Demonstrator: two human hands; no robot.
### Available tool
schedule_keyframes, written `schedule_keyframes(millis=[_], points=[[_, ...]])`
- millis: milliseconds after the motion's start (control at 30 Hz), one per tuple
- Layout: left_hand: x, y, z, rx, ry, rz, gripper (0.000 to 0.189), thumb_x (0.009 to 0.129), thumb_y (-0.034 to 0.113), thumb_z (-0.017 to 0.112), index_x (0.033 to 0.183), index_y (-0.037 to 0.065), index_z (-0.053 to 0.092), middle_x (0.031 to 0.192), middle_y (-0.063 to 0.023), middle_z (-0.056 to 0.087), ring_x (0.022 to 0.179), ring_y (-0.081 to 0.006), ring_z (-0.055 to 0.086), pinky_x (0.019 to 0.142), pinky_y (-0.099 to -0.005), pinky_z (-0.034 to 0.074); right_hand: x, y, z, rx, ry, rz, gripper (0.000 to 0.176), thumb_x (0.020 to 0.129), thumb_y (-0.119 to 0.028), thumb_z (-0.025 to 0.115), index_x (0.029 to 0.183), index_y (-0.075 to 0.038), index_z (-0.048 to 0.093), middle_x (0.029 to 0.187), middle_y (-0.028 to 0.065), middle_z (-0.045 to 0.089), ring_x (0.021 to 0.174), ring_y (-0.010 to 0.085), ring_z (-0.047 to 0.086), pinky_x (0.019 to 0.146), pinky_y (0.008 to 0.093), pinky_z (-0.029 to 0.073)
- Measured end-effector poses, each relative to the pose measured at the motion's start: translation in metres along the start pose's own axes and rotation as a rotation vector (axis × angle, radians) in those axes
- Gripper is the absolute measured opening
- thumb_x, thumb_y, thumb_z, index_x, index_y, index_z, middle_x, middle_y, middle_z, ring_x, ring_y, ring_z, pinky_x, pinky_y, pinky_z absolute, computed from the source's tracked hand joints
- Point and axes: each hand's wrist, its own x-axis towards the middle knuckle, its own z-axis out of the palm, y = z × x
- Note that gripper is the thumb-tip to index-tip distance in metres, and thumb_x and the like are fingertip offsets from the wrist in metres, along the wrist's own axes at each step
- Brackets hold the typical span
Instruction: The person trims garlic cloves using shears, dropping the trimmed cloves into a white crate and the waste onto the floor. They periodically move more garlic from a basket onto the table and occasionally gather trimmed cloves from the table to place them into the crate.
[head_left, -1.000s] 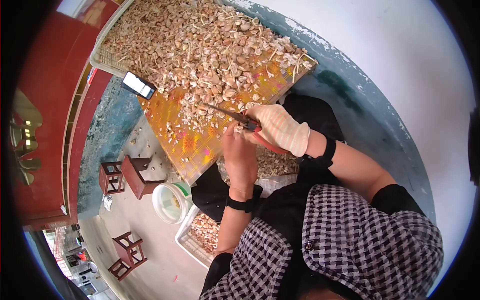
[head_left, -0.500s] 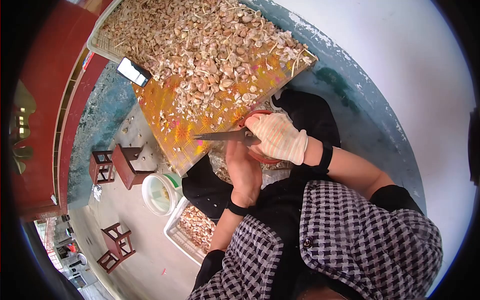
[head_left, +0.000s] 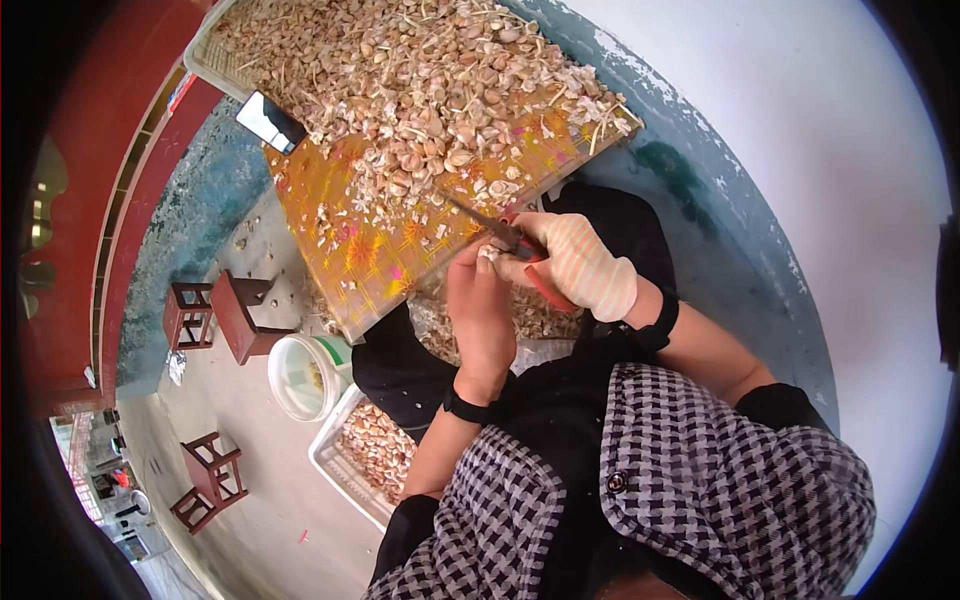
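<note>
My right hand (head_left: 582, 268), in a striped cream glove, grips red-handled scissors (head_left: 522, 245). Their dark blades point up and left, over the table's near edge. My bare left hand (head_left: 480, 315) pinches a small whitish piece of garlic (head_left: 489, 253) at its fingertips, close beside the scissors. Fingers partly hide this piece. Beyond both hands, a large heap of garlic cloves (head_left: 430, 110) covers much of the yellow patterned tabletop (head_left: 365, 265). Below the hands, dry garlic scraps (head_left: 545, 318) lie in my lap area.
A phone (head_left: 270, 122) lies at the table's left edge, by a white crate (head_left: 205, 65). Lower left stand a white bucket (head_left: 300, 378) and a white basket (head_left: 330, 455) of cloves. Dark red stools (head_left: 212, 480) are on the floor; a wall (head_left: 740, 215) curves along the right.
The scissors have swung from pointing left to pointing up and left, with their red handles now spread in view. My left fingers have risen beside them, showing the garlic piece.
</note>
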Motion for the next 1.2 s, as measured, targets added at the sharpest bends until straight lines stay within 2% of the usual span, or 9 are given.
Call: schedule_keyframes(millis=[167,400,600,700,800,933,1033,1133,1200], points=[[-0.002,-0.009,0.001,0.179,0.032,0.232,0.027,0.102,0.018,0.046,0.123,0.003,0.052,0.12,-0.0085,0.06,0.11,-0.0188,0.058,0.097,-0.0317,0.044,-0.005,-0.013,0.006,0.647,-0.036,0.215,0.023,0.082,-0.016,0.076,0.094,-0.001,0.065,0.082,0.0004,0.063,0.067,0.007,0.056,0.06,0.0211,0.045],[0.002,-0.004,-0.014,0.792,-0.08,0.643,0.03,0.103,0.017,0.04,0.124,-0.001,0.051,0.12,-0.0131,0.061,0.113,-0.0213,0.056,0.1,-0.033,0.04,-0.009,-0.01,0.012,1.033,-0.15,0.465,0.015,0.083,-0.012,0.071,0.079,-0.002,0.06,0.069,-0.0016,0.056,0.059,0.0065,0.052,0.054,0.0207,0.042],[0.009,-0.015,-0.023,0.758,-0.128,0.588,0.031,0.103,0.017,0.04,0.123,-0.002,0.052,0.118,-0.013,0.062,0.109,-0.021,0.058,0.098,-0.0317,0.041,-0.003,-0.007,0.01,0.932,-0.192,0.508,0.01,0.082,-0.01,0.066,0.08,-0.002,0.061,0.067,0.0001,0.055,0.057,0.0075,0.051,0.053,0.0231,0.042],[0.003,-0.011,-0.002,0.447,0.058,0.326,0.03,0.104,0.017,0.038,0.124,-0.001,0.052,0.119,-0.0113,0.061,0.109,-0.0202,0.058,0.097,-0.0314,0.043,0.003,-0.009,0.021,0.786,-0.011,0.381,0.013,0.081,-0.011,0.067,0.086,-0.002,0.061,0.068,0.0008,0.056,0.058,0.0084,0.052,0.054,0.0246,0.043],[0.012,-0.012,0.002,0.079,0.123,0.085,0.028,0.104,0.017,0.037,0.123,0.001,0.052,0.117,-0.0101,0.06,0.107,-0.0192,0.058,0.096,-0.033,0.045,0.01,0.007,0.038,0.437,0.18,0.085,0.017,0.081,-0.013,0.069,0.09,-0.001,0.06,0.07,0.0012,0.056,0.06,0.0082,0.053,0.055,0.0258,0.043],[0.022,-0.012,0.004,-0.201,0.189,-0.068,0.028,0.104,0.019,0.039,0.121,0.003,0.053,0.114,-0.0095,0.06,0.104,-0.02,0.059,0.095,-0.0355,0.046,0.011,0.005,0.042,0.074,0.281,0.009,0.023,0.081,-0.016,0.07,0.092,0.0,0.059,0.073,0.0138,0.06,0.064,0.0235,0.06,0.06,0.0339,0.047],[0.033,0.007,0.004,-0.392,0.166,-0.236,0.027,0.102,0.022,0.04,0.115,0.001,0.052,0.113,-0.009,0.058,0.108,-0.0195,0.056,0.096,-0.0339,0.043,0.02,0.016,0.041,-0.074,0.236,-0.171,0.029,0.077,-0.022,0.072,0.092,0.0,0.06,0.079,0.0204,0.061,0.071,0.0359,0.062,0.064,0.0402,0.049],[0.049,0.009,-0.017,-0.438,0.169,-0.33,0.025,0.101,0.023,0.042,0.113,0.003,0.053,0.11,-0.0076,0.058,0.106,-0.0206,0.057,0.095,-0.0343,0.044,0.033,0.007,0.032,-0.288,0.119,-0.23,0.033,0.074,-0.027,0.073,0.09,-0.001,0.061,0.08,0.0206,0.062,0.075,0.0388,0.063,0.065,0.0434,0.05],[0.056,-0.004,-0.036,-0.51,0.186,-0.319,0.023,0.101,0.025,0.044,0.108,0.005,0.053,0.094,-0.0027,0.057,0.091,-0.0172,0.056,0.085,-0.0305,0.045,0.032,-0.015,0.022,-0.071,0.018,0.043,0.042,0.076,-0.037,0.074,0.095,-0.001,0.063,0.083,0.0186,0.063,0.076,0.0352,0.065,0.068,0.0401,0.051]])
